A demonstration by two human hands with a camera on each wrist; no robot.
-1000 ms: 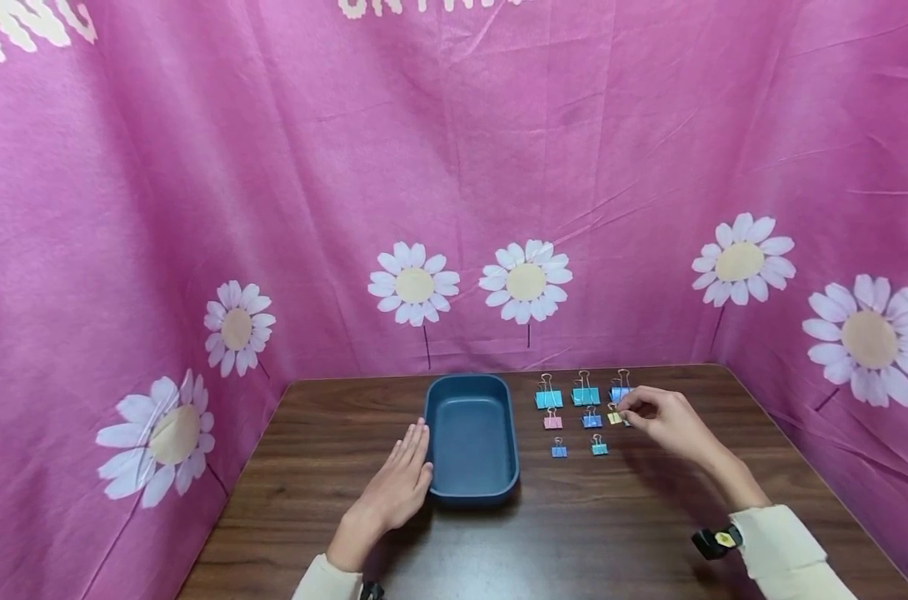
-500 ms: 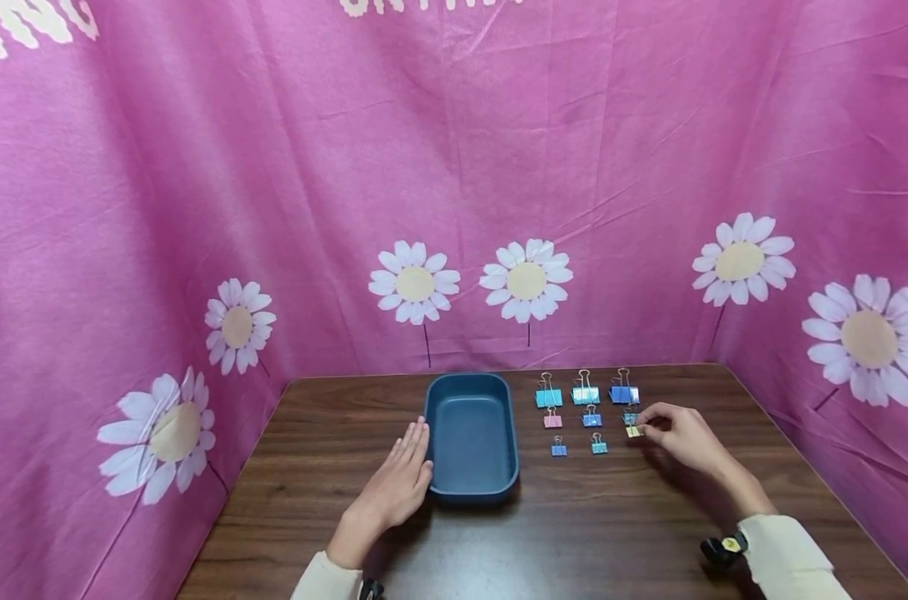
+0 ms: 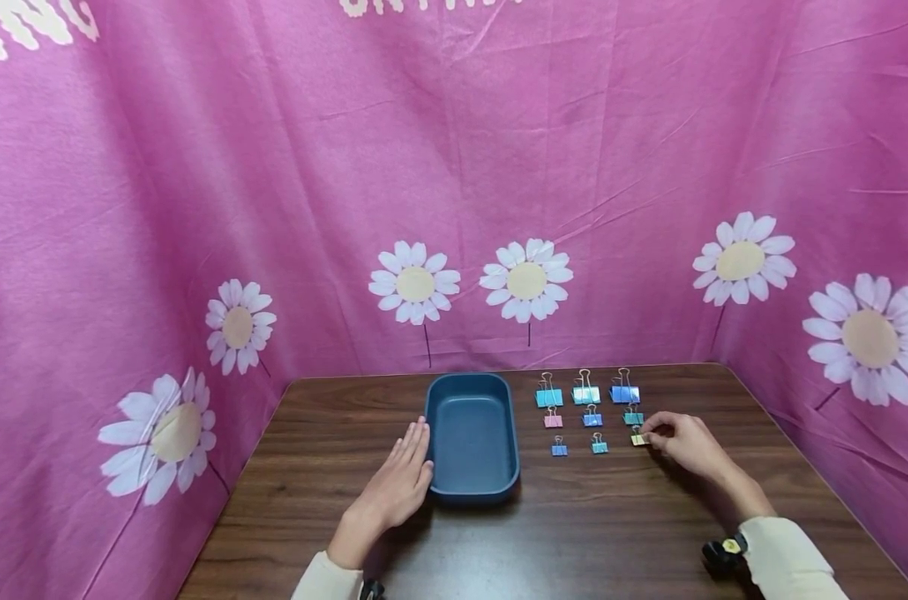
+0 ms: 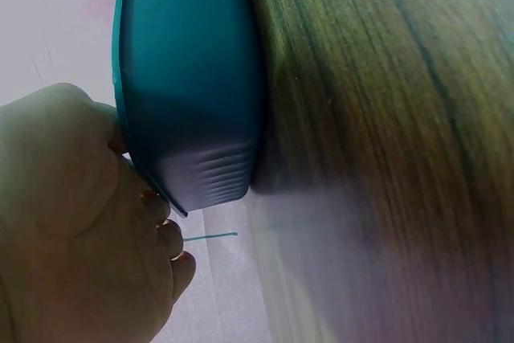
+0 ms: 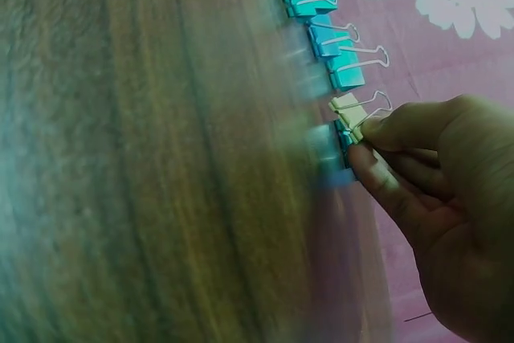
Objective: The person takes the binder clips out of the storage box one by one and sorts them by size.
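My right hand (image 3: 690,446) pinches a small yellow binder clip (image 3: 639,439) between thumb and finger at the right end of the front row; the right wrist view shows the same yellow clip (image 5: 350,116) at the fingertips. Just behind it stands a teal binder clip (image 3: 633,418). To its left in the front row are a small teal clip (image 3: 600,447) and a small blue clip (image 3: 559,450). My left hand (image 3: 394,479) lies with straight fingers against the left side of a dark blue rectangular tray (image 3: 433,492), also visible as a teal-looking wall (image 4: 193,62) in the left wrist view.
A middle row holds a pink clip (image 3: 553,421) and a blue clip (image 3: 592,419). Larger clips form the back row: two turquoise, one of them the leftmost clip (image 3: 549,397), and a blue one (image 3: 625,394). A pink flowered cloth (image 3: 454,167) hangs behind the wooden table (image 3: 574,533).
The right hand has carried the yellow clip right and toward the front, from the middle row to the front row. The teal clip behind it has come into view. The left hand stays still.
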